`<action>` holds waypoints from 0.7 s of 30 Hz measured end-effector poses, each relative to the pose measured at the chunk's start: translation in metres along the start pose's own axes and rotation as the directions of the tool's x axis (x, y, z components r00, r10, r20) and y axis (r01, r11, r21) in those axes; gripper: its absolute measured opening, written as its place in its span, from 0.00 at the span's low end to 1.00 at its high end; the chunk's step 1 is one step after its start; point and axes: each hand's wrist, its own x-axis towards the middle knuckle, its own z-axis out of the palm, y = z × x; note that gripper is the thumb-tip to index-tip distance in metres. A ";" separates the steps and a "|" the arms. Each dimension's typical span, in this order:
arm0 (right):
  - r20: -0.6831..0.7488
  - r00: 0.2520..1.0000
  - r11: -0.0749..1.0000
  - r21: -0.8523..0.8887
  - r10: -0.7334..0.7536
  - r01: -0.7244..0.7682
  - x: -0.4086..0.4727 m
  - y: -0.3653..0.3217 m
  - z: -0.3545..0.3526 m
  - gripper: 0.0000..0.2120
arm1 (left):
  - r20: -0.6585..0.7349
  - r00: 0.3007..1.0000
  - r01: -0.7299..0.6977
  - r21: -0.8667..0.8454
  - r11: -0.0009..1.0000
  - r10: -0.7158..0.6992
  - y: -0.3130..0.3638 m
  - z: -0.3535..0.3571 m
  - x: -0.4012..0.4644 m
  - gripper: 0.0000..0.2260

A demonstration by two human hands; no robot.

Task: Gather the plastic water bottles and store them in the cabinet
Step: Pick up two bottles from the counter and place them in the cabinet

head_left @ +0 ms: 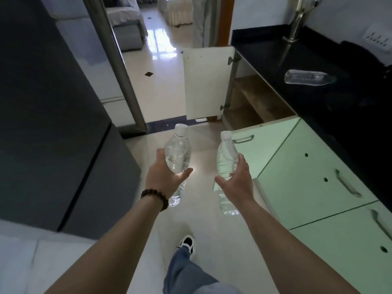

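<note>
The left hand (164,177) grips a clear water bottle (177,154) around its middle, thumb and fingers wrapped on it, white cap pointing to 12 o'clock. A beaded bracelet (156,198) sits on that wrist. The right hand (235,180) clasps a second bottle (226,160) the same way, cap up, with the lower end showing below the palm. Both bottles hang over the pale floor (203,219), apart from each other, side by side.

At 1 o'clock from the hands the cabinet (250,98) stands with its door (204,83) swung wide; wooden shelves show inside. A third bottle (307,77) lies on its side on the black counter (297,96) at 2 o'clock, well apart from the hands. A tap (297,20) rises farther back. Green cupboard fronts (307,179) with metal handles run along at 3 o'clock. A dark fridge (53,124) fills the 9 o'clock side. A shoe (187,242) and a trouser leg show at 6 o'clock.
</note>
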 end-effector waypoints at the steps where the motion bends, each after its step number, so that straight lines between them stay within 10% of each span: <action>1: -0.006 1.000 1.000 -0.001 0.012 -0.012 0.017 -0.010 0.011 0.45 | 0.009 1.000 0.004 0.012 1.000 -0.004 -0.001 -0.004 0.022 0.31; 21: -0.267 0.925 0.962 0.124 0.269 -0.244 0.276 -0.103 0.107 0.43 | 0.356 0.933 -0.053 -0.033 0.998 0.061 0.010 0.022 0.366 0.27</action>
